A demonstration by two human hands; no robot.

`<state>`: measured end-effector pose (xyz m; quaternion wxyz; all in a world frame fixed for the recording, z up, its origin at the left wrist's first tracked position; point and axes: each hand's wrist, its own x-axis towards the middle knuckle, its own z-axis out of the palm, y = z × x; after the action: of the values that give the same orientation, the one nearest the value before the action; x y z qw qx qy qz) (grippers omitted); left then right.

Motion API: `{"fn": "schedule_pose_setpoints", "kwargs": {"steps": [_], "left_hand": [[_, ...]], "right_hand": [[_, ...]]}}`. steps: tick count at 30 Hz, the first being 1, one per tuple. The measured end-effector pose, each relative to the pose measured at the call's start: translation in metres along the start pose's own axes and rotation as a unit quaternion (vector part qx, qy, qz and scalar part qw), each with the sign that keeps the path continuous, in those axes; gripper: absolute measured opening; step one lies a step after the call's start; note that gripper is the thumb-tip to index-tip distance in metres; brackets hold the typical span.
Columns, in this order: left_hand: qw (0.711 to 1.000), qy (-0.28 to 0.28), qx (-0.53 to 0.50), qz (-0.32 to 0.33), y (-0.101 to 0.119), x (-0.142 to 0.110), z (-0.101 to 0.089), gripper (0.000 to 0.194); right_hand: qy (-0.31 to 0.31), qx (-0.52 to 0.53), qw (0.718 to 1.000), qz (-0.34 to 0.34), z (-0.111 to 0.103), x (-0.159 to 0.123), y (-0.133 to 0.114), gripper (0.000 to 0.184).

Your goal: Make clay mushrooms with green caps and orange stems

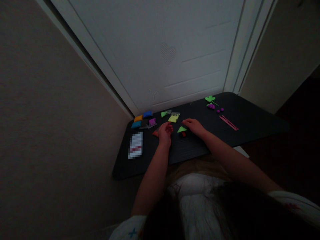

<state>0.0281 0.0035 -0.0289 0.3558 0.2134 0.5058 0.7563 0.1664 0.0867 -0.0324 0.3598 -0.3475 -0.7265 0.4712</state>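
Note:
Over the left-middle of the black table, my left hand has its palm turned right and its fingers loosely curled, slightly apart, with nothing visible in them. A red-orange packet lies beside it, partly covered. My right hand is seen from the back, fingers bent and drawn together; whatever they hold, if anything, is hidden. Between both hands lies a light green, triangular clay-like piece, with a small red piece just below it. Whether the right hand touches the green piece is unclear.
Orange, blue and other coloured packets cluster at the table's left, above a blurred white package. Yellow and green packets lie behind my hands. Rightward are a green leaf-like shape, purple balls and pink sticks.

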Motion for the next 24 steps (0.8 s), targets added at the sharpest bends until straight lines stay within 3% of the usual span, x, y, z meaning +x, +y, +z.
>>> {"fn": "schedule_pose_setpoints", "kwargs": {"steps": [6, 10, 12, 14, 17, 21, 24], "left_hand": [[0.994, 0.016, 0.103, 0.045, -0.003, 0.001, -0.001, 0.024], [0.966, 0.039, 0.217, 0.132, 0.005, -0.006, 0.002, 0.020], [0.936, 0.045, 0.297, 0.181, 0.015, -0.009, 0.003, 0.025], [0.870, 0.043, 0.442, 0.214, 0.027, -0.008, 0.002, 0.031], [0.783, 0.009, 0.585, 0.210, 0.047, -0.002, -0.011, 0.033], [0.720, -0.065, 0.676, 0.144, 0.064, 0.002, -0.040, 0.039], [0.685, -0.098, 0.713, 0.109, 0.065, 0.000, -0.054, 0.032]], "right_hand": [[0.002, -0.029, 1.000, 0.007, -0.001, 0.001, 0.000, 0.028], [0.007, -0.021, 1.000, 0.011, 0.000, 0.002, 0.001, 0.027], [0.013, -0.009, 1.000, 0.014, 0.001, 0.003, 0.002, 0.026], [0.020, 0.006, 1.000, 0.020, 0.002, 0.004, 0.004, 0.025], [0.033, 0.035, 0.998, 0.033, 0.003, 0.005, 0.006, 0.026], [0.046, 0.074, 0.995, 0.051, 0.002, 0.005, 0.007, 0.030], [0.051, 0.093, 0.993, 0.061, 0.002, 0.004, 0.006, 0.032]]}}
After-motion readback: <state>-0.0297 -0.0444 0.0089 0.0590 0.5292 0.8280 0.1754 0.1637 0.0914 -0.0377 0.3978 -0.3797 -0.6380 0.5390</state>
